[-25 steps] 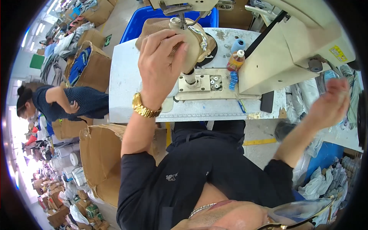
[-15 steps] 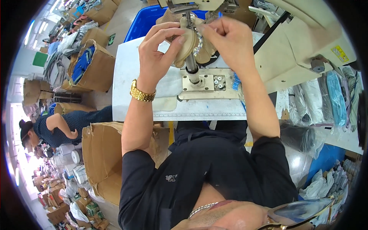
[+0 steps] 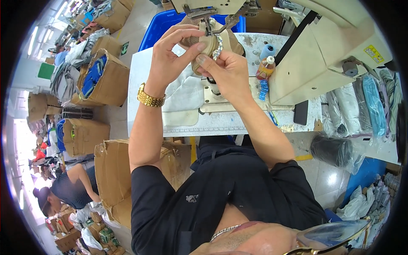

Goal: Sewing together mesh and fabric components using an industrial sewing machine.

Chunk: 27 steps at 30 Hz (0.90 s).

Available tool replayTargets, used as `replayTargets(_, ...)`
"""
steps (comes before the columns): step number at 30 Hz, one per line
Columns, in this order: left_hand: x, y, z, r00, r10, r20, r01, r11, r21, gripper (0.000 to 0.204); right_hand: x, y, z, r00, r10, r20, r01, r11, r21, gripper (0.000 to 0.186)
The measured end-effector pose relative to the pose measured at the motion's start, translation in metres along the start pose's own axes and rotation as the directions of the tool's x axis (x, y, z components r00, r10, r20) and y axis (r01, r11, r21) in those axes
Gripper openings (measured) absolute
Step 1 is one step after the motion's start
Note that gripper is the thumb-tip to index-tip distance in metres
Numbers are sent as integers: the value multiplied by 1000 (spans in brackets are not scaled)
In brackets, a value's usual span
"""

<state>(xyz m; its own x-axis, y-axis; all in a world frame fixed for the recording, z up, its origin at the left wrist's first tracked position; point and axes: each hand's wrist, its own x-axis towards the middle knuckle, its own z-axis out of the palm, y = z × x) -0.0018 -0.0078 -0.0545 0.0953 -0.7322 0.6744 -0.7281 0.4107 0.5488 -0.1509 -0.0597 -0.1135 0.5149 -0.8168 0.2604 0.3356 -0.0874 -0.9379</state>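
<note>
A beige shoe upper with mesh parts sits under the presser foot of a post-bed sewing machine. A braided white-and-blue cord runs along its right side. My left hand grips the upper's left edge between thumb and fingers, close to the needle. With thumb above and fingers beneath, my right hand pinches its near edge, just below the cord. The right hand and the upper cover much of the machine's post.
Right of the post stand a red-brown bottle with a white cap and a light-blue thread cone. A dark phone lies by the machine arm. Behind the table is a blue bin; an open carton stands at left. A co-worker bends over farther left.
My right hand has come left and nearer from beside the needle to the upper's near edge. My left hand stays about in place. The bottle now shows, and the co-worker bends lower.
</note>
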Motion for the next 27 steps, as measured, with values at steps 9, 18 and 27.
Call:
replayTargets(9,7,-7,-3,998,-48,49,52,995,-90,25,8,-7,2,1000,-11,13,10,996,84,32)
replayTargets(18,8,-2,-4,969,-232,82,240,966,-98,25,12,-15,2,1000,-25,17,25,1000,2,25)
replayTargets(27,7,6,2,960,-280,-5,281,960,2,25,15,-14,-6,999,9,33,-10,1000,26,23)
